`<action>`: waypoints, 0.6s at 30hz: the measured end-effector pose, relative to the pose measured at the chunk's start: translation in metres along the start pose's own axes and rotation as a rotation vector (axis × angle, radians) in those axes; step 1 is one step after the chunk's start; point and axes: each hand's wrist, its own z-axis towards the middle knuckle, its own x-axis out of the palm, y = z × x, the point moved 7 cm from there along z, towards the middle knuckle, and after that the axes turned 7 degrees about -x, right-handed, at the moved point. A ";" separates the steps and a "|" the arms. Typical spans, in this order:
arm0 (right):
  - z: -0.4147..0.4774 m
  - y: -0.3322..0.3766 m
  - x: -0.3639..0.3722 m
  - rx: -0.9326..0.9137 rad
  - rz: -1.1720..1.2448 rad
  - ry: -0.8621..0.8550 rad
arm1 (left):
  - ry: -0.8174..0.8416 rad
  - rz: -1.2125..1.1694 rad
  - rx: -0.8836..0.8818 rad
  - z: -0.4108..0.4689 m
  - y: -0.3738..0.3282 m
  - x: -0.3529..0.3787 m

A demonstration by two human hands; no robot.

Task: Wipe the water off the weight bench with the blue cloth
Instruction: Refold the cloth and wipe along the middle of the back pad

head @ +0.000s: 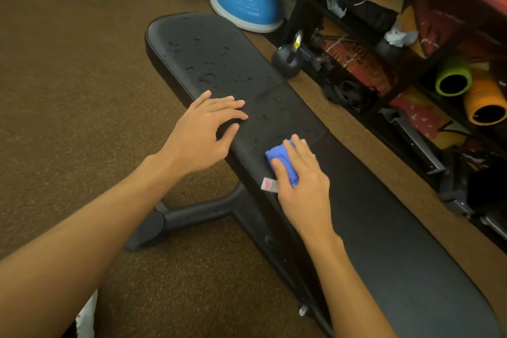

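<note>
Brown gym carpet [68, 63] | black weight bench [370, 214] runs 11 to 5 o'clock | left hand [200, 134] at centre, fingers spread, resting on bench | water droplets [208, 63] toward 12 o'clock | blue cloth [279, 156] bunched on bench just right of centre | right hand [301, 186] curled over cloth, pressing | foam rollers [485, 101] at 3 o'clock

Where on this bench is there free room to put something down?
The near stretch of the bench, behind the right hand and blue cloth, is bare and looks dry. The far end beyond the left hand is bare but wet with drops. Both hands crowd the middle.
</note>
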 end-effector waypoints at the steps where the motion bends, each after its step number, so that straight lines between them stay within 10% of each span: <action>1: 0.009 -0.002 0.003 0.055 -0.013 -0.023 | 0.000 -0.001 -0.003 -0.001 0.000 0.000; 8: -0.013 0.028 0.013 -0.242 -0.018 0.152 | 0.008 0.004 0.000 -0.004 0.002 -0.005; 13: 0.017 0.006 0.009 0.059 -0.028 -0.001 | -0.021 0.022 -0.019 -0.005 0.002 -0.008; 18: -0.001 0.040 0.022 -0.257 -0.080 0.162 | 0.003 0.022 -0.027 -0.004 0.002 -0.008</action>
